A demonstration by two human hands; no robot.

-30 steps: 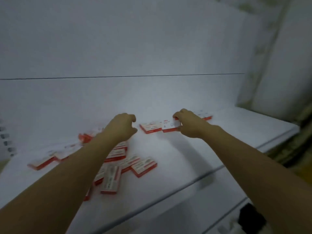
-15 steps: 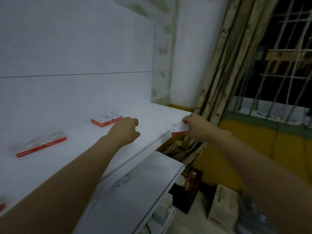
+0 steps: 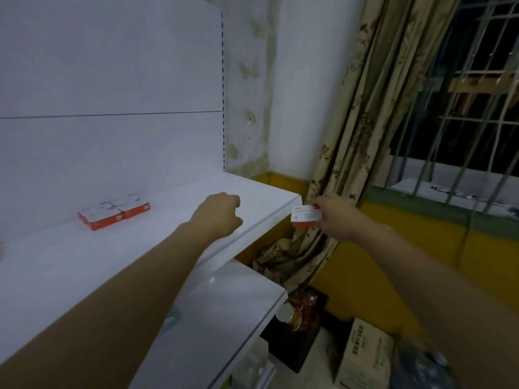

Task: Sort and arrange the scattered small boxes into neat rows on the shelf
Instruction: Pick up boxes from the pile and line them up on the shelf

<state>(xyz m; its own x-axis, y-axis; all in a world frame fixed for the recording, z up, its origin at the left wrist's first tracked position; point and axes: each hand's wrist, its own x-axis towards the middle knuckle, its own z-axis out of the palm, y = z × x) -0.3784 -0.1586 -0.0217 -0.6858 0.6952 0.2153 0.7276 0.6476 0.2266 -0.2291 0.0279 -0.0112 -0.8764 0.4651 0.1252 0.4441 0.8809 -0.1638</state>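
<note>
My right hand (image 3: 335, 217) holds one small white-and-red box (image 3: 305, 215) in the air just past the right end of the white shelf (image 3: 261, 203). My left hand (image 3: 217, 216) hovers over the shelf's front edge with its fingers curled and nothing in it. A small group of white-and-red boxes (image 3: 113, 210) lies packed together at the back of the shelf, left of my left hand. The pile of scattered boxes is out of view.
A lower white shelf (image 3: 224, 310) juts out below. To the right hang a patterned curtain (image 3: 362, 130) and a barred window (image 3: 463, 108). On the floor stand a cardboard carton (image 3: 365, 357), a jar (image 3: 286, 313) and a dark container (image 3: 297, 343).
My right hand picked a box off the shelf and carried it right, past the shelf's end. The view swung right, and the scattered pile left the frame. My left hand stayed curled above the shelf.
</note>
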